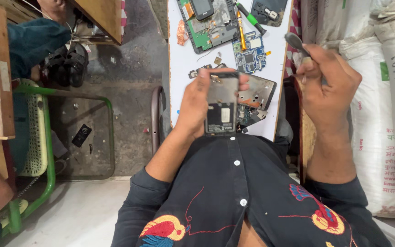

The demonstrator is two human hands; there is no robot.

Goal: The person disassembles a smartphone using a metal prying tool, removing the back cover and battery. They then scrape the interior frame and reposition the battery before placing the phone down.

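— Where's the opened phone (221, 104)?
— Grasped in the left hand (197, 103), above the counter's (179, 68) near edge.
— The right hand (328, 84)?
— Clenched on a grey tool (296, 42); it seems mid-disassembly, so next calls for steady prying.

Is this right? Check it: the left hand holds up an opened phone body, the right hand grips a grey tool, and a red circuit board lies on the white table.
Not quite. In the head view the circuit board on the white table is blue, not red. The rest stands: the left hand holds up the opened phone body, and the right hand grips a grey tool.
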